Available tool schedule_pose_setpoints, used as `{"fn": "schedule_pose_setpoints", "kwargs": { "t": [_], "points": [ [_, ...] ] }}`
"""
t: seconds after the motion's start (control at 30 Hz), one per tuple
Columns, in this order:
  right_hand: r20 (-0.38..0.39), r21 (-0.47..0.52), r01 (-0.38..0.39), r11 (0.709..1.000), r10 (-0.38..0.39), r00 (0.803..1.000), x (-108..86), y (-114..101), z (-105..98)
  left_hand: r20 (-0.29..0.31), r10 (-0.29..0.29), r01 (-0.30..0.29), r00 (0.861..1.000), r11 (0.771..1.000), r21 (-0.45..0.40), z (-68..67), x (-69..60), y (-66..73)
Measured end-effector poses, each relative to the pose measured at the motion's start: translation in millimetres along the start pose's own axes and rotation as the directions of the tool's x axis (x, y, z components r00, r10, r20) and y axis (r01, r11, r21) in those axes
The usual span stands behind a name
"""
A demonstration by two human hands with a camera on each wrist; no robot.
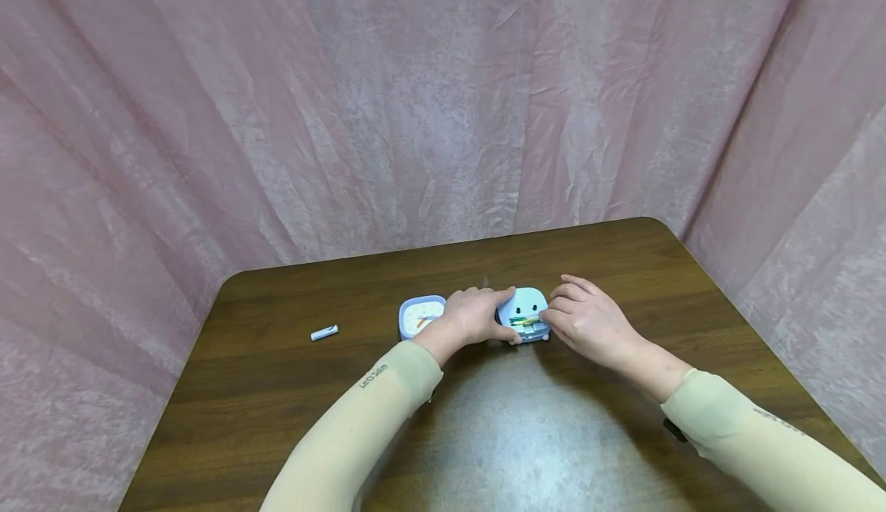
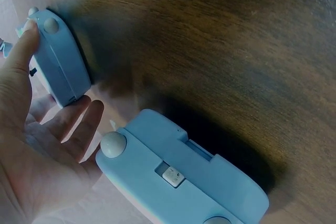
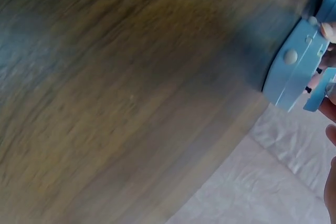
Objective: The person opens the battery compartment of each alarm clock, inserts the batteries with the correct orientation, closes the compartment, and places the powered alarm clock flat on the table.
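Note:
My left hand (image 1: pixel 474 316) grips a small light-blue alarm clock (image 1: pixel 527 300), thumb at its near edge and fingers round the far side. The clock lies with its back up, showing two black knobs. A green and yellow battery (image 1: pixel 524 321) sits in its uncovered compartment. At the clock's right side is my right hand (image 1: pixel 588 324); in the right wrist view its fingers pinch a small blue battery cover (image 3: pixel 317 97) close to the clock. A second blue clock (image 2: pixel 178 166) stands beside my left hand, its white dial up in the head view, partly hidden by that hand.
A small pale, narrow piece (image 1: pixel 324 333) lies on the brown wooden table (image 1: pixel 277 389) to the left; its kind is unclear. Pink curtains (image 1: pixel 443 112) hang behind the table and at both sides.

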State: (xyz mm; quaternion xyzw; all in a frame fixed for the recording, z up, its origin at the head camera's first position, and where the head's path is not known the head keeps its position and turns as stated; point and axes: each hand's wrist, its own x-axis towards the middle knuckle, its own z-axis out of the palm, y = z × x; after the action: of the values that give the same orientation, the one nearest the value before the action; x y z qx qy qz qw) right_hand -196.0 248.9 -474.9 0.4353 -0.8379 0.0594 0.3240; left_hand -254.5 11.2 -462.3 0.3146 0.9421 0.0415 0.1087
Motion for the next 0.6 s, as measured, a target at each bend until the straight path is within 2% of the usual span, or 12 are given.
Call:
{"fn": "schedule_pose_setpoints", "kwargs": {
  "t": [0.33,0.6],
  "points": [
    [0.006,-0.050,0.049,0.998,-0.048,0.999,9.1,-9,12,0.005,-0.013,0.013,1.000,1.000,0.019,1.4,2.0,-0.6],
    [0.008,-0.084,0.059,0.995,-0.058,0.998,13.7,-15,16,0.006,-0.014,0.013,1.000,0.999,0.029,2.1,2.3,-0.3]
  ]
}}
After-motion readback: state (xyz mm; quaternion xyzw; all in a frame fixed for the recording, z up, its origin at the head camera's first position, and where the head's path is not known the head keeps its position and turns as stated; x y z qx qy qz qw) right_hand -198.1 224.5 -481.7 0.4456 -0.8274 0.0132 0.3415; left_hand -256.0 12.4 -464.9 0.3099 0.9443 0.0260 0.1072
